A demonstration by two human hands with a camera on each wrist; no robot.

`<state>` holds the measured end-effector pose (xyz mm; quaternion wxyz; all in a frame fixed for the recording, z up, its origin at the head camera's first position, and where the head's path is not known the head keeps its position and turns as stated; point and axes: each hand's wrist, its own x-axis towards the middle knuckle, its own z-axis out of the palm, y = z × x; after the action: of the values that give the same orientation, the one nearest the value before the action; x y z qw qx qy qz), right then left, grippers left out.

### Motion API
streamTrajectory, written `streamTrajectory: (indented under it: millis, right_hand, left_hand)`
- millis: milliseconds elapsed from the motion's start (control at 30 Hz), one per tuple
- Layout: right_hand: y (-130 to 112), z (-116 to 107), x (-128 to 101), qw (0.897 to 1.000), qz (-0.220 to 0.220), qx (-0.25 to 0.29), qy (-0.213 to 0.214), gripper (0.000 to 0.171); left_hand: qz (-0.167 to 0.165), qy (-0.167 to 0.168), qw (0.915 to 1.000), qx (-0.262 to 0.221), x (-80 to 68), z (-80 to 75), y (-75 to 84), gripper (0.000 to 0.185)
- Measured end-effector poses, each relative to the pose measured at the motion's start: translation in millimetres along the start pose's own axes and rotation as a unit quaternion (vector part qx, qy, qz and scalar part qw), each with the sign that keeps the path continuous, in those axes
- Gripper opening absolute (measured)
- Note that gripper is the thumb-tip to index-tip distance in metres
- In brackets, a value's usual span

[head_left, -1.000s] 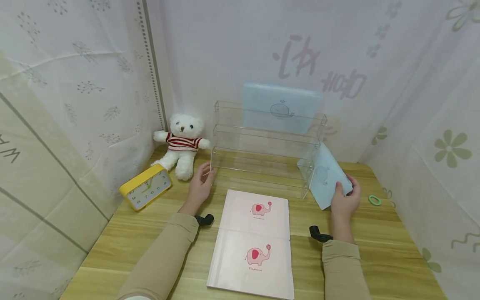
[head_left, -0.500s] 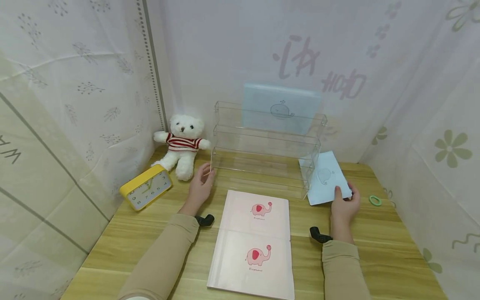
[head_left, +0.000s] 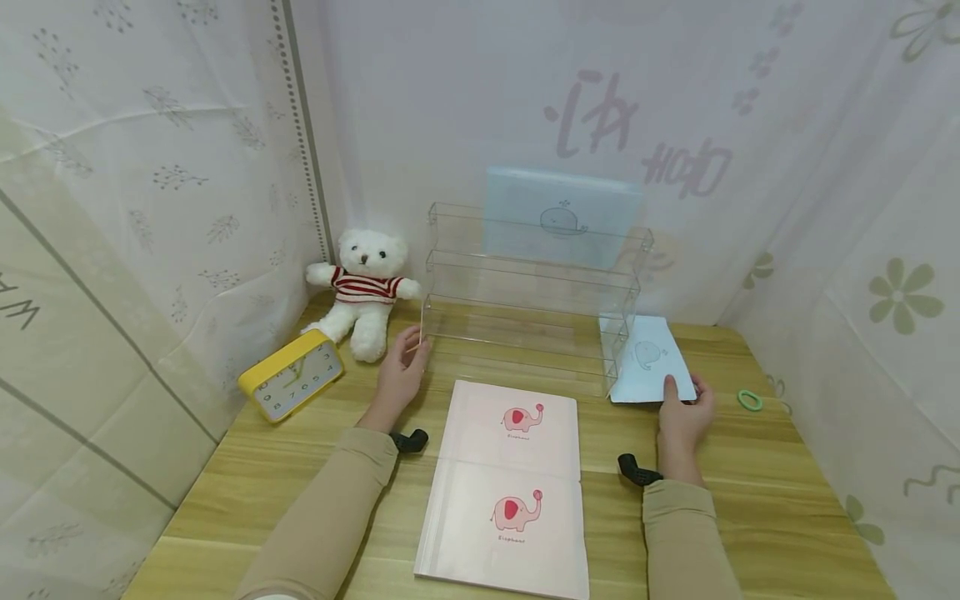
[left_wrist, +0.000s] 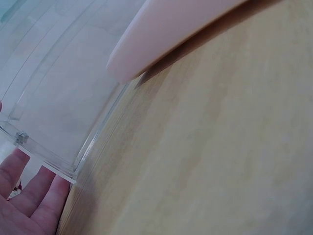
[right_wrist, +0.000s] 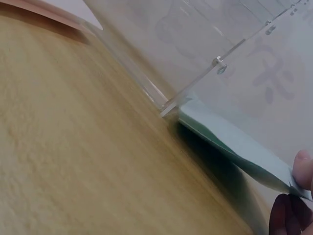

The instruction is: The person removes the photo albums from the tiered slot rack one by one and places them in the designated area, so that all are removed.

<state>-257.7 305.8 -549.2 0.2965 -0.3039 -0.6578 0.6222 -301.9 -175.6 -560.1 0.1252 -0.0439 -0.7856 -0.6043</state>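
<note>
Right wrist adds underside (right_wrist: 232, 155) | right hand (head_left: 684, 417) pinches booklet (head_left: 647, 358) | left hand (head_left: 401, 368) extended, touching rack (head_left: 525, 310)

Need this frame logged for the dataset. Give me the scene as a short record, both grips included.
left grip: pinches left end of clear rack
right grip: pinches blue whale booklet, thumb on top
held booklet: right of rack, gripped edge raised
upper rack: second whale booklet, right of centre
front of rack: two pink elephant booklets, end to end
left side: white bear in striped shirt; yellow clock in front of it
right side: green ring
surface: wooden table
</note>
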Motion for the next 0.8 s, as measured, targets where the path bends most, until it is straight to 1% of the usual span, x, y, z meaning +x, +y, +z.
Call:
streamTrajectory:
  millis: [100, 233, 333, 467, 600, 700, 800]
  right_hand:
    - [1.4, -0.4, 0.0, 0.999, 0.016, -0.040, -0.009, 0.058]
    - [1.9, -0.6, -0.6, 0.996, 0.028, -0.080, -0.022, 0.060]
    - [2.4, -1.0, -0.8, 0.995, 0.027, -0.093, -0.030, 0.062]
    - [4.7, -2.2, 1.1, 0.990, 0.015, -0.132, -0.045, 0.066]
    - [4.6, -2.6, 2.3, 0.977, -0.019, -0.202, -0.060, 0.070]
    - [1.3, -3.2, -0.1, 0.960, -0.035, -0.268, -0.069, 0.072]
    - [-2.6, -3.7, -3.2, 0.943, -0.034, -0.322, -0.082, 0.074]
  left_hand:
    - [0.001, 0.001, 1.0000, 0.004, 0.4, -0.3, 0.6, 0.052]
    - [-0.004, -0.001, 1.0000, 0.008, 0.5, -0.5, 0.8, 0.051]
    - [-0.007, -0.001, 1.0000, 0.006, 0.0, -0.1, 0.1, 0.049]
    - [-0.008, 0.000, 1.0000, -0.001, -0.1, 0.0, -0.8, 0.047]
    - [-0.005, 0.003, 1.0000, 0.000, 0.0, 0.7, -0.4, 0.047]
    - [-0.001, 0.006, 1.0000, 0.003, 0.1, 1.6, -0.8, 0.047]
    - [0.000, 0.005, 1.0000, 0.005, 0.2, 1.6, -1.0, 0.048]
